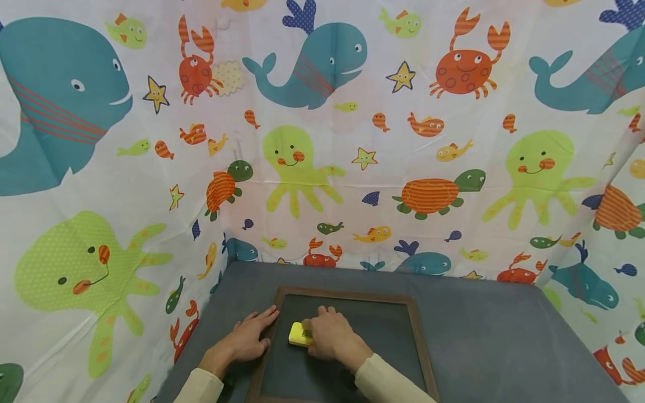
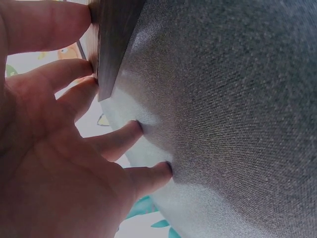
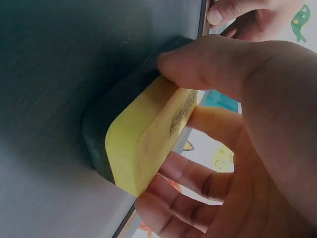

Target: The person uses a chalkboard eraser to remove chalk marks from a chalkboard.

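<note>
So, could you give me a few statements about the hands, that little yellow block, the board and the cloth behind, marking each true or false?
1. The right hand grips the yellow eraser. True.
2. The left hand rests in the middle of the board. False: it is at the board's left edge, touching the frame.
3. The frame is brown. True.
4. The cloth behind is plain white. False: it is printed with colourful sea animals.
5. The eraser's yellow side faces the board. False: its dark side does.
</note>
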{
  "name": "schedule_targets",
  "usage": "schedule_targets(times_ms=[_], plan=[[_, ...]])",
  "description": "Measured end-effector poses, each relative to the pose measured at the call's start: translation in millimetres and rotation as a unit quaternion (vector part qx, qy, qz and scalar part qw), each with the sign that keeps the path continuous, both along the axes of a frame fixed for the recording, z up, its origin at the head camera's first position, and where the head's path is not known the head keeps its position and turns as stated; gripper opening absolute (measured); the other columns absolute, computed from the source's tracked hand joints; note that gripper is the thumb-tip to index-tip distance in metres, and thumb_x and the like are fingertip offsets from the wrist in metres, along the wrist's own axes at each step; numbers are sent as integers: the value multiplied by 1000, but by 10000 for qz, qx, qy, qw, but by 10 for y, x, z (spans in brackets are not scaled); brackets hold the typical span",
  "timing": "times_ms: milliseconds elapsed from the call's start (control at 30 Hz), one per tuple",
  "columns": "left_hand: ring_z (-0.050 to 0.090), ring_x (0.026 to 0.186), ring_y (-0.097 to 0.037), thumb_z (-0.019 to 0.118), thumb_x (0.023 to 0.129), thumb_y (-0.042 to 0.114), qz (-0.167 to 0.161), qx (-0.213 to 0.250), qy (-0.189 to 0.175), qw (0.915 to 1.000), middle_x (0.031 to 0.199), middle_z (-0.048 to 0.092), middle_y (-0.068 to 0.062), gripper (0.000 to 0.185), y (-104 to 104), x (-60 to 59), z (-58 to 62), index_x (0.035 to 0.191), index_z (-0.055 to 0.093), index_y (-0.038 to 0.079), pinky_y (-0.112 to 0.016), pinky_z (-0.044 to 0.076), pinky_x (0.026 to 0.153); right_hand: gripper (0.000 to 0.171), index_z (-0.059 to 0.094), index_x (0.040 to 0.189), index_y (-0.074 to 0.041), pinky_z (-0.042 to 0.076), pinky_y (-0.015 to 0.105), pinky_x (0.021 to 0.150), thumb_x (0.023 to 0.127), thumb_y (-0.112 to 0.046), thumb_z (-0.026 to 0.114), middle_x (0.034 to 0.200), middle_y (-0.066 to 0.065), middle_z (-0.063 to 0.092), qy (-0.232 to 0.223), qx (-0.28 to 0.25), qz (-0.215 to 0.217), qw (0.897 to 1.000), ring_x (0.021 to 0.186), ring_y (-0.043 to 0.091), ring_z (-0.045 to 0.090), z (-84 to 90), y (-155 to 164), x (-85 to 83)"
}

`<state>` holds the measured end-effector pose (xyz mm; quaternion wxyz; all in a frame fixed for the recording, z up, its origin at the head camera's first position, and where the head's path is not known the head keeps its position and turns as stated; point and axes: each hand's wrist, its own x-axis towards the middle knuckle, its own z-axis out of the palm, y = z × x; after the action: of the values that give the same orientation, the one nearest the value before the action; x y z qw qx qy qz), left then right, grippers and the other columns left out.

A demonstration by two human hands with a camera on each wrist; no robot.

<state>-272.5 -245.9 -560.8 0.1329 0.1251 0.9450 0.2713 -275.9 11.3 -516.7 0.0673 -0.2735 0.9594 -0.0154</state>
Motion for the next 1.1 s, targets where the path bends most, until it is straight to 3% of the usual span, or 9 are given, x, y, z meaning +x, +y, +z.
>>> schedule_targets(times_ms=[300,667,1100], plan=[[27,162,-56,69,103,11,-66,-29,38,10000,181,32,-3,71,0,-30,-9,170,44,14,-90,17,118,55,74,141,-42,58,42,89,89,-30,88,118,-1,68,-178,84,424,9989,94,20,53,40,41,18],[28,162,-57,69,102,10,-74,18,24,10000,181,32,-4,72,12,-2,-15,169,44,13,-91,16,117,57,76,137,-45,58,42,91,88,-21,90,121,-2,67,-353,137,561,9977,96,21,54,95,49,109],[28,162,-57,68,103,10,-74,34,19,10000,181,32,-5,71,7,19,-10,169,44,13,-91,16,117,59,77,136,-44,56,39,91,86,-18,93,121,-4,67,-585,-2,626,9963,97,18,52,116,83,94]])
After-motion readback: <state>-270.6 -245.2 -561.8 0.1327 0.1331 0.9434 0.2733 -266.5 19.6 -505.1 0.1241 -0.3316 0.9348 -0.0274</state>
